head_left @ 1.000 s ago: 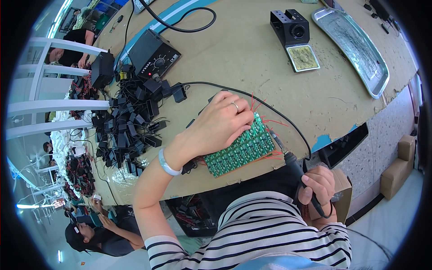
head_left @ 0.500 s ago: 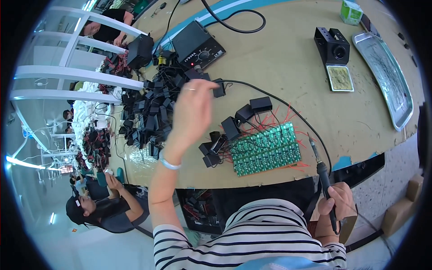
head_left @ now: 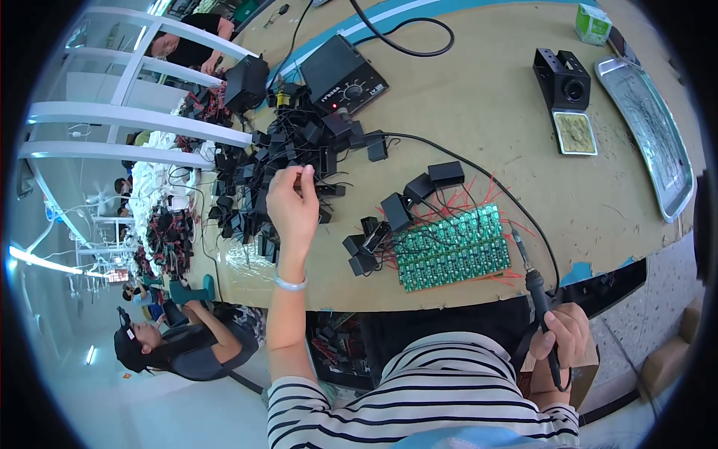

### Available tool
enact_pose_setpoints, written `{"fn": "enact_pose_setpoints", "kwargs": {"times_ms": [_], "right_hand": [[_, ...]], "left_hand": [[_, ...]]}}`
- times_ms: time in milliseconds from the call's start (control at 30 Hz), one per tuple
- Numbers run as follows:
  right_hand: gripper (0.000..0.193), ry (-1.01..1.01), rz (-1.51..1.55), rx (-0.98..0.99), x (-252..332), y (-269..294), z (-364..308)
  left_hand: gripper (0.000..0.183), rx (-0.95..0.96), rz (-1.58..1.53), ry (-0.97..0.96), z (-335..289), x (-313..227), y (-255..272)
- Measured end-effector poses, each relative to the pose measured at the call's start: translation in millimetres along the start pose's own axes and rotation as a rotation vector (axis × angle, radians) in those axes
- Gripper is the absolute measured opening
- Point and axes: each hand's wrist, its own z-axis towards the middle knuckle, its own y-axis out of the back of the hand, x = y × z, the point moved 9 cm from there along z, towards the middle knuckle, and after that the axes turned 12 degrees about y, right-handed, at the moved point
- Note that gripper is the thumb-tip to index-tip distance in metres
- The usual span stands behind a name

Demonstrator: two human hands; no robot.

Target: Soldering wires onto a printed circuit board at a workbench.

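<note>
Over black parts pile (head_left: 277, 157) | L hand (head_left: 293, 200) pinching | R hand (head_left: 562, 338) w/ soldering iron (head_left: 535, 292)

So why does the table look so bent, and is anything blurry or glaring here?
Head view: the fisheye lens bows the tan wooden table and the white rails toward the dark round rim; the green circuit board panel and left hand look sharp; even light, soft shadows, mild sheen on the long metal tray.
</note>
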Motion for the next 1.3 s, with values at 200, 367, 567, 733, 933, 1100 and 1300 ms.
{"fn": "enact_pose_setpoints", "kwargs": {"times_ms": [200, 367, 567, 733, 933, 1100, 1300], "right_hand": [[0.017, -0.022, -0.004, 0.011, -3.7, 1.3, -5.9], [0.019, 0.004, 0.069, 0.050, -1.9, -3.5, -0.2], [0.020, 0.001, 0.109, 0.059, -5.5, -9.0, 5.1], [0.021, -0.004, 0.157, 0.073, -10.1, -16.3, 5.3], [0.023, -0.007, 0.189, 0.054, -15.8, -24.1, 5.4], [0.015, -0.059, 0.163, 0.057, -17.6, -29.4, 6.5], [0.017, -0.053, 0.168, 0.071, -16.9, -31.7, 6.5]], "left_hand": [[0.022, 0.332, -0.783, -0.170, -10.7, -54.3, -12.4], [0.016, 0.690, -0.701, -0.344, -37.0, -142.4, -25.1], [0.012, 0.700, -0.235, -0.809, -93.9, -205.8, -59.9], [0.011, 0.627, -0.251, -0.857, -96.6, -209.2, -63.7], [0.009, 0.690, -0.166, -0.901, -103.0, -216.0, -69.8], [0.009, 0.708, -0.089, -0.896, -107.1, -214.6, -74.9], [0.009, 0.700, -0.039, -0.975, -116.2, -220.2, -76.3]]}}
